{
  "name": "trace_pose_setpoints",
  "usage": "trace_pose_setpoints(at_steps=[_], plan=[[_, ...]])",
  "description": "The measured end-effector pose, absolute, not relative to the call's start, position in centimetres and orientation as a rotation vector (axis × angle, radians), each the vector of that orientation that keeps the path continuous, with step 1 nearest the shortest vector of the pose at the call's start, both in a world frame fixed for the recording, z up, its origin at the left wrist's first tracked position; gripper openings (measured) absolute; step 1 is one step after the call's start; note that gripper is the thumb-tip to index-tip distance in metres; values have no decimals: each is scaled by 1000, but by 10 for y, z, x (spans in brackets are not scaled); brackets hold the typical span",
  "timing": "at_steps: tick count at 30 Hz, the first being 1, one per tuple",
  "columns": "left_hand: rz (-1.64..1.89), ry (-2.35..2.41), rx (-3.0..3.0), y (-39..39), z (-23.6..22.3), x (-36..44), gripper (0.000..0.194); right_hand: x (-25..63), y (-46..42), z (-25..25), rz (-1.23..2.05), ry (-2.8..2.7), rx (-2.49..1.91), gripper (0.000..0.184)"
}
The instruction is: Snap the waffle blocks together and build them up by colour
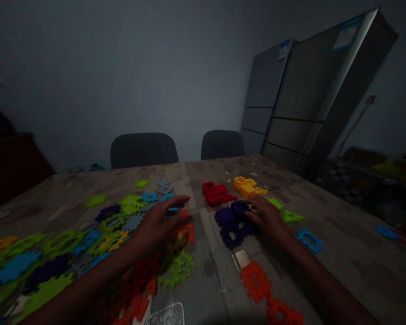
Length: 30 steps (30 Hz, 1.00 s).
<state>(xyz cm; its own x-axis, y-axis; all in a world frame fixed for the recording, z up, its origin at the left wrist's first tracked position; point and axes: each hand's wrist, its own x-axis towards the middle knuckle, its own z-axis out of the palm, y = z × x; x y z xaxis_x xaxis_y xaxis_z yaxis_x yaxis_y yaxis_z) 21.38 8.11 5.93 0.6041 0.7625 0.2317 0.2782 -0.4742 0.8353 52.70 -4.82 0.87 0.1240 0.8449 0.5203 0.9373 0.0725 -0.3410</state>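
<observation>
Many flat interlocking plastic pieces in several colours lie on a patterned table [334,234]. My left hand [160,223] reaches over the loose pile at the left, fingers curled on a blue piece [173,211] beside orange ones [186,232]. My right hand [269,216] rests with fingers stretched flat on a purple cluster [232,221]. Sorted groups sit just beyond: a red cluster [216,193] and a yellow cluster [246,186]. Green pieces [291,216] lie by my right hand.
An orange chain of pieces [260,286] lies near the front edge. A blue piece [309,240] sits at the right. Two dark chairs [144,150] stand behind the table. A tall grey fridge [311,90] is at the back right. The room is dim.
</observation>
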Motion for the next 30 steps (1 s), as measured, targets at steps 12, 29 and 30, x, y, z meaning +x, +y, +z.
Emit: trace_pose_setpoints(at_steps=[12,29,30], plan=[[894,1330,2073,37,40,23,50,542,-59,17,-273,-1679,-1761,32],[387,782,2793,8,10,49,67,319,-101,21,521,-2505,-1657,57],[414,781,2799,8,10,51,61,307,-98,24,559,-2530,-1666,57]])
